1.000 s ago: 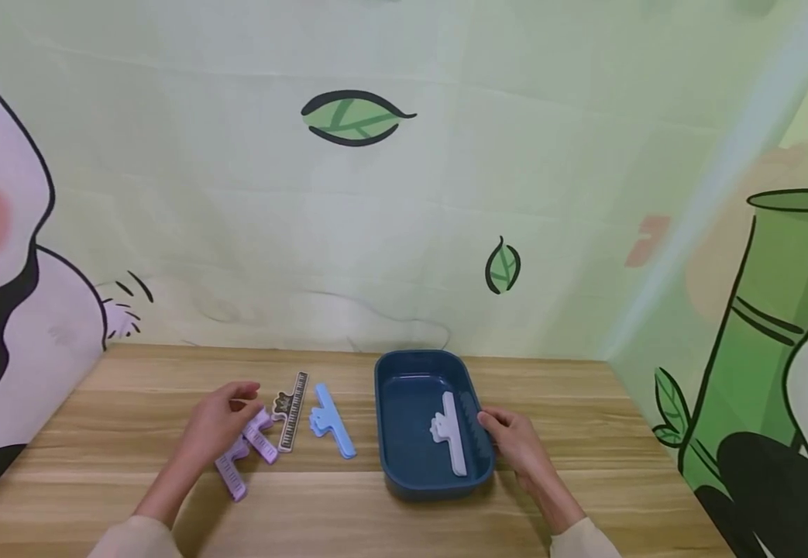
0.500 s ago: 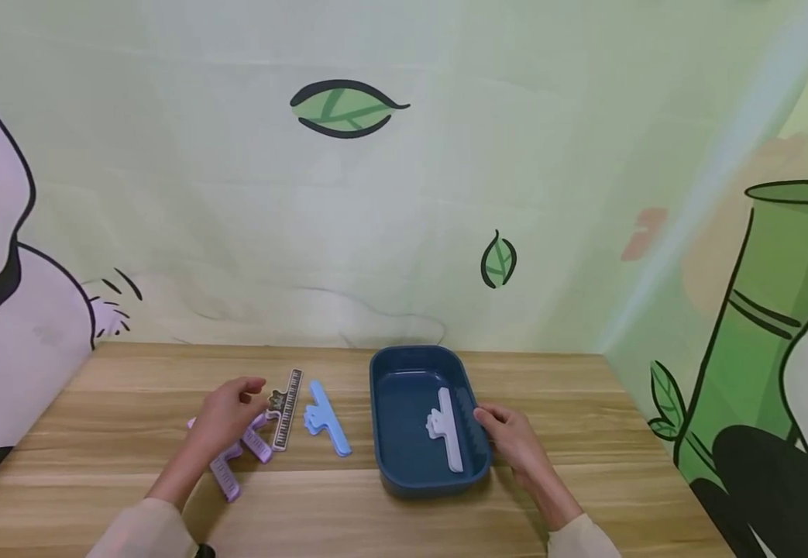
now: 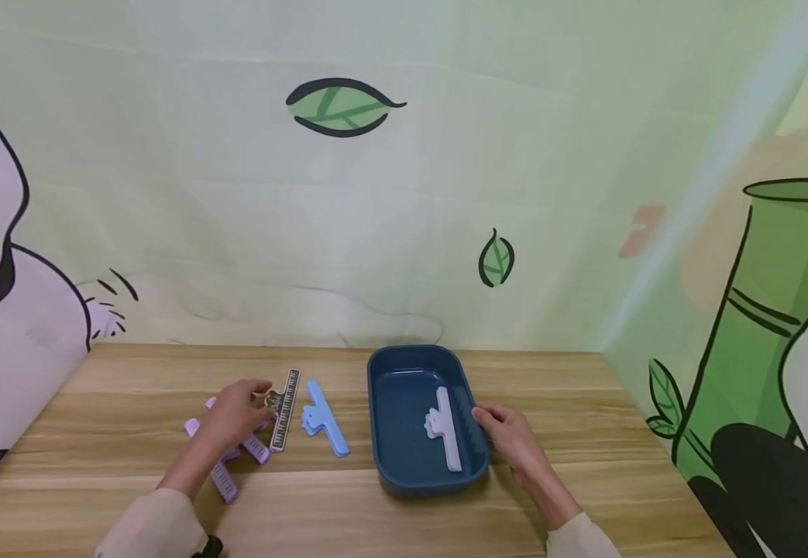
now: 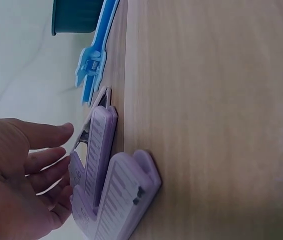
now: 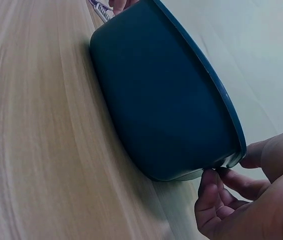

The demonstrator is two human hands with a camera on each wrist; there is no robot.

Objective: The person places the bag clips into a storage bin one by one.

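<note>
My left hand (image 3: 232,415) reaches over two purple clips (image 3: 223,480) printed with piano keys. Its thumb and forefinger are spread apart right at the handle of a black-and-cream piano-key clip (image 3: 283,415). In the left wrist view, the fingers (image 4: 48,162) are loosely bent beside the clips. To the right of the black clip lies a light blue clip (image 3: 327,422). My right hand (image 3: 515,438) pinches the right rim of a dark blue plastic tub (image 3: 431,490), thumb at the inside and fingers outside. Within the tub lies a white clip (image 3: 448,434).
All of this stands on a wood-grain table (image 3: 320,511). At the table's back edge rises a pale green printed cloth (image 3: 376,217) with leaves, bamboo and pandas. A dark band shows at the left sleeve (image 3: 156,527).
My left hand has moved slightly right, from over the purple clips to the black clip's handle, exposing more of the purple clips. The right hand keeps its hold on the tub.
</note>
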